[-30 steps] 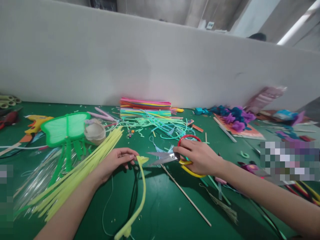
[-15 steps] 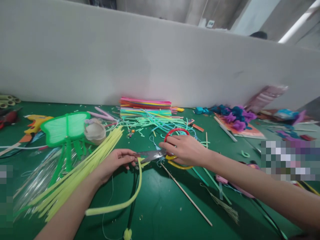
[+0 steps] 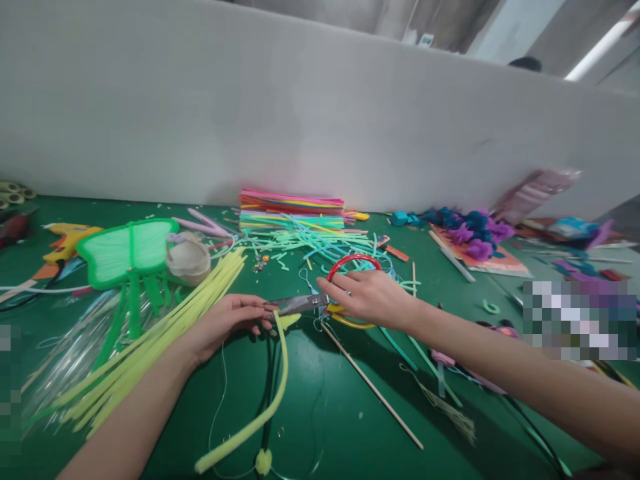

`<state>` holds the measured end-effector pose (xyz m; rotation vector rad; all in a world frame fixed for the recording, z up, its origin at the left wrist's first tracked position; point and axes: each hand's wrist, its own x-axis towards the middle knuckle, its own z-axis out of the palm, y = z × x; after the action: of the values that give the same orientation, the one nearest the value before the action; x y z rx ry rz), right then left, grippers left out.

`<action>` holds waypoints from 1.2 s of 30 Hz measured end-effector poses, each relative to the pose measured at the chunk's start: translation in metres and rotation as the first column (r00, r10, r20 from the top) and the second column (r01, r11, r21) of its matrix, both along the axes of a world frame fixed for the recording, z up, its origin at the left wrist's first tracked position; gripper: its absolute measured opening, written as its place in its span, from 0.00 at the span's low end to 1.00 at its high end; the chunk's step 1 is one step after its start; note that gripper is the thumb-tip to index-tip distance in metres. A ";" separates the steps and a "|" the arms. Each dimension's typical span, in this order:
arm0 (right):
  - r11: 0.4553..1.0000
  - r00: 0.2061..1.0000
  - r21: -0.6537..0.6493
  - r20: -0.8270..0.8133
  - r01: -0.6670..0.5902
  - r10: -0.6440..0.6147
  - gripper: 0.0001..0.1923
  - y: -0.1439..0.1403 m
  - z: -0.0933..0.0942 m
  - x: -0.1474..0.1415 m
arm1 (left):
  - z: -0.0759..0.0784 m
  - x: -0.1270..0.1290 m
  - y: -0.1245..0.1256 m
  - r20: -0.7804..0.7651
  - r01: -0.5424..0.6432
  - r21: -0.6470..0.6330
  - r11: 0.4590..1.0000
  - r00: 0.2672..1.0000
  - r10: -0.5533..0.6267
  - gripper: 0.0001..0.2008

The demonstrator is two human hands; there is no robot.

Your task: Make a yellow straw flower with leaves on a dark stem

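The right hand has closed the scissors on the yellow pipe cleaner whose end the left hand pinches in its fingers, so the cut looks underway

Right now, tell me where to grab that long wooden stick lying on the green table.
Grip the wooden stick at its bare middle, from above. It lies flat and diagonal on the table; its far end sits beside the scissors and right hand, and its near end lies close to a tassel.

A green butterfly-shaped craft, a yellow glue gun and stacked colourful pipe cleaners lie on a green table.
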<state>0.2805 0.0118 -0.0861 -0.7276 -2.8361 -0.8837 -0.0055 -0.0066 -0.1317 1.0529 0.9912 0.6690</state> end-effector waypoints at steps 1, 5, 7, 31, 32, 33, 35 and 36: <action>1.000 1.000 0.016 0.010 -0.006 0.006 0.14 0.000 0.000 0.001 | 0.000 0.000 0.000 0.006 -0.001 -0.005 1.000 1.000 0.001 0.11; 1.000 0.998 0.014 0.049 -0.025 0.024 0.12 0.001 0.001 0.003 | -0.003 -0.001 0.001 0.022 -0.007 -0.015 1.000 1.000 0.007 0.13; 0.999 0.997 0.015 0.066 -0.047 0.046 0.12 0.004 0.001 0.004 | -0.004 -0.003 0.002 0.032 0.007 -0.016 1.000 0.999 -0.006 0.14; 0.965 0.955 0.078 0.184 -0.251 0.234 0.10 0.027 0.001 -0.008 | -0.005 -0.006 0.000 0.023 0.075 0.047 0.996 0.997 -0.076 0.16; 0.972 0.959 0.054 0.184 -0.229 0.215 0.11 0.027 0.000 -0.008 | -0.005 -0.006 0.000 0.023 0.076 0.047 0.996 0.997 -0.078 0.16; 0.977 0.963 0.034 0.183 -0.209 0.199 0.11 0.027 -0.002 -0.007 | -0.005 -0.006 0.000 0.024 0.078 0.046 0.996 0.997 -0.079 0.15; 0.984 0.969 -0.002 0.170 -0.180 0.178 0.12 0.027 -0.004 -0.006 | -0.005 -0.006 0.000 0.032 0.070 0.040 0.997 0.997 -0.071 0.14; 0.985 0.972 -0.019 0.161 -0.169 0.170 0.12 0.027 -0.005 -0.005 | -0.005 -0.006 0.000 0.041 0.066 0.035 0.997 0.997 -0.067 0.13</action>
<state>0.2751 0.0385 -0.0910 -0.4222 -2.9858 -0.9492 -0.0113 -0.0069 -0.1371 1.0928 0.9072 0.6526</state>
